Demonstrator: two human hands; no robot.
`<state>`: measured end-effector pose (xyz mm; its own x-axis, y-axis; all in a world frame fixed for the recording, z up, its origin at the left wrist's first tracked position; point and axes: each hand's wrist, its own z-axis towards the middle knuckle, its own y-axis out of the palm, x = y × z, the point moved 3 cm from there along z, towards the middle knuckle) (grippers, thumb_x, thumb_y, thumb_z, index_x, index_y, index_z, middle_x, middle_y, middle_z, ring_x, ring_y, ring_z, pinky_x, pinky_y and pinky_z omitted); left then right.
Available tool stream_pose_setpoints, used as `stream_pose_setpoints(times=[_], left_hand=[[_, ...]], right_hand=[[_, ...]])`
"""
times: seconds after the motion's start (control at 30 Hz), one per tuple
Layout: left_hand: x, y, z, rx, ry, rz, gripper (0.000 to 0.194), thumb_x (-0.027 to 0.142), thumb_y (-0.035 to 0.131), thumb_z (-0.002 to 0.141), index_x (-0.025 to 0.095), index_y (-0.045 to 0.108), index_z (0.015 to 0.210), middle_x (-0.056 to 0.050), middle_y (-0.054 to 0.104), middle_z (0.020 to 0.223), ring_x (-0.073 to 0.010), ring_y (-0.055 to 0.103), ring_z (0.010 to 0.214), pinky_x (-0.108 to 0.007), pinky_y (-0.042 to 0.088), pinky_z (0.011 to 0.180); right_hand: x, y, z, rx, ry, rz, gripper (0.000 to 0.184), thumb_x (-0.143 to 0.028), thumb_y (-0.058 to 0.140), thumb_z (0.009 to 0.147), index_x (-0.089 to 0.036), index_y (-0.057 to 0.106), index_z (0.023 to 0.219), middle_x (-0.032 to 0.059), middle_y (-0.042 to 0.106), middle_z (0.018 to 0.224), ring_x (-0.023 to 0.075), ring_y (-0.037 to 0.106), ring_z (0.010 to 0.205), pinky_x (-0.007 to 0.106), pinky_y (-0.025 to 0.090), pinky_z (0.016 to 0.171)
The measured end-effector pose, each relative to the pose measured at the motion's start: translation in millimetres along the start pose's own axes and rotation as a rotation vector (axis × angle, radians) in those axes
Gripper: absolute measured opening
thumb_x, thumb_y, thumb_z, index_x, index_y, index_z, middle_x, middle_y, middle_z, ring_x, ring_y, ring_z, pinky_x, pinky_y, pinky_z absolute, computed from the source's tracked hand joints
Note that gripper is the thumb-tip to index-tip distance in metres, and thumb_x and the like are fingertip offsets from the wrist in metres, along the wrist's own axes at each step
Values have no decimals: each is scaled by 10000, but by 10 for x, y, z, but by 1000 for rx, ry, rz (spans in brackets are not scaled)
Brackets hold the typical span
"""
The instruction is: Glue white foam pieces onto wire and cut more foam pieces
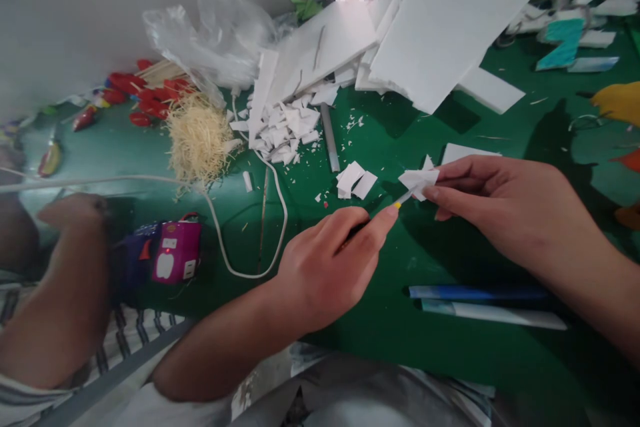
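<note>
My left hand (335, 260) is closed around a small craft knife (398, 205); only its yellow end and a short, thin blade show, and the rest of it is hidden in the fingers. The blade's tip meets a small white foam piece (419, 180) with pointed corners, pinched between the thumb and fingers of my right hand (500, 197). To the left of that piece, a few white foam squares (356, 180) lie on the green table (370, 360). Behind my right fingers, another flat white piece (470, 153) is partly covered.
A heap of white scraps (287, 127) and large foam sheets (440, 27) stand at the back. Wood shavings (200, 137), a looping white cable (283, 213) and a pink box (177, 251) are on the left, beside another person's arm (75, 267). Blue-white strips (490, 310) lie in front.
</note>
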<state>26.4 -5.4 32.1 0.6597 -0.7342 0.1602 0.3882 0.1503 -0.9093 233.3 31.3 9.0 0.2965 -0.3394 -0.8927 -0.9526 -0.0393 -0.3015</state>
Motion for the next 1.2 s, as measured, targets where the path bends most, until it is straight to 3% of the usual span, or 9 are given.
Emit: stream_pose_setpoints(times=[0.53,1.2], left_hand=[[11,6,-14,-30,19,5,278,94,583,1016,152,643,1281,-12,751,950,-108,737,788,-225,585,690],[9,1,-9,-45,5,-16,266,107,562,1035,149,662,1277,2,743,918,-84,711,762,-193,561,705]], right_hand=[[13,14,2,35,-20,-63,201,-435,738,623,-247,733,693,5,667,543,139,594,488,250,425,454],[14,41,-26,5,-43,-100,189,-439,703,654,-256,703,701,2,678,611,155,613,528,295,523,554]])
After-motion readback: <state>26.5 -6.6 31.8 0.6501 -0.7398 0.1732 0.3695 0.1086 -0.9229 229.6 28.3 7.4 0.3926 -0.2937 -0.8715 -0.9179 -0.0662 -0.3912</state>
